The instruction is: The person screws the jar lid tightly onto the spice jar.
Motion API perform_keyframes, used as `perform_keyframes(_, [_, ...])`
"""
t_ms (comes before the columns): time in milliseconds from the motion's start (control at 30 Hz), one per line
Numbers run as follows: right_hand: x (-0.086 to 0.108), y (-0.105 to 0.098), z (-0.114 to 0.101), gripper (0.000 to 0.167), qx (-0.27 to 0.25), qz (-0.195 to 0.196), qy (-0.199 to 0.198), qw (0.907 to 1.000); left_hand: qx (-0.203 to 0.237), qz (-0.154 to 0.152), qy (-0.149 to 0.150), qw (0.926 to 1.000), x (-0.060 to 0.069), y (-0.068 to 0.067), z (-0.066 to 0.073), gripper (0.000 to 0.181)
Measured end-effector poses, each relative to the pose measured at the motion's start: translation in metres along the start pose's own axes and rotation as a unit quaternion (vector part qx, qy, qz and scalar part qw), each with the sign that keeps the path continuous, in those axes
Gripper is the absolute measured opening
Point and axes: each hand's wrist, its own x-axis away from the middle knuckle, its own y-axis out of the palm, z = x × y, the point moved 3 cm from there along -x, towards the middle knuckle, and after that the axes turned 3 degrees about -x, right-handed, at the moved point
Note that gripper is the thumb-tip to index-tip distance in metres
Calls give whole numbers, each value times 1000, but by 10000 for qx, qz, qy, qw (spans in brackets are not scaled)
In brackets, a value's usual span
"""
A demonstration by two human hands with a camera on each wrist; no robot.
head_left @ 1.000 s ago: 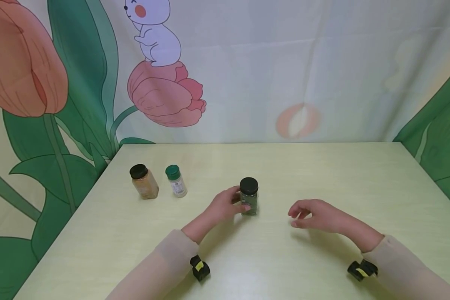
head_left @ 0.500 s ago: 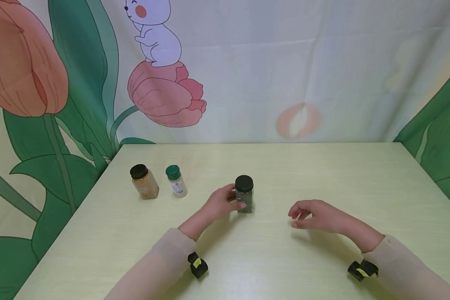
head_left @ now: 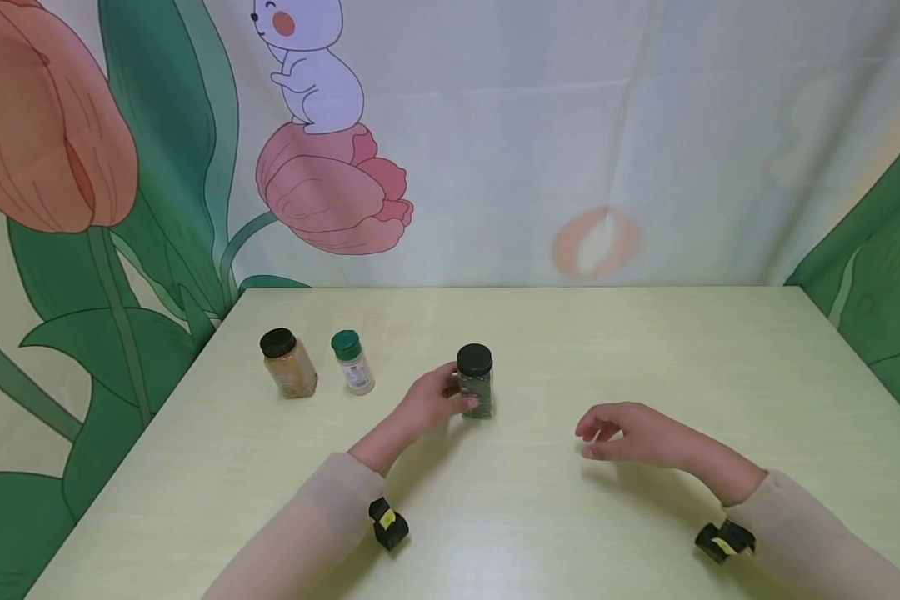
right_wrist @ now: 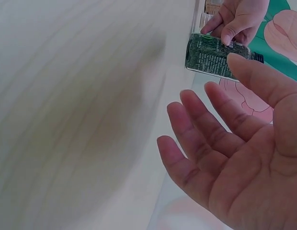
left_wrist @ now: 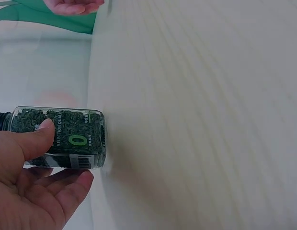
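Observation:
In the head view my left hand (head_left: 426, 403) grips a glass spice jar (head_left: 477, 385) with a black lid, near the middle of the table. Dark green dried flakes fill the jar, as the left wrist view shows; my thumb lies across its label there, the other fingers around the far side. The jar is upright and at or just above the tabletop; I cannot tell which. To the right, my right hand (head_left: 637, 433) hovers over the table with loosely bent fingers and holds nothing. Its palm and fingers (right_wrist: 199, 124) show plainly in the right wrist view.
At the table's left stand a black-lidded jar (head_left: 291, 367) of tan contents and a smaller green-capped shaker bottle (head_left: 355, 365). The pale table (head_left: 570, 533) ends at a printed curtain (head_left: 480, 167) behind.
My left hand has moved left and slightly away from me, carrying the spice jar with it. The right hand stays nearly where it was, and the two other containers have not moved.

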Motion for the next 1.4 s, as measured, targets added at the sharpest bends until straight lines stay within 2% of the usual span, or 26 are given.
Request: perform_keyframes(1400, [-5, -3, 2, 27, 88, 88, -144, 9998, -292, 114, -353, 9989, -10, -31, -21, 66])
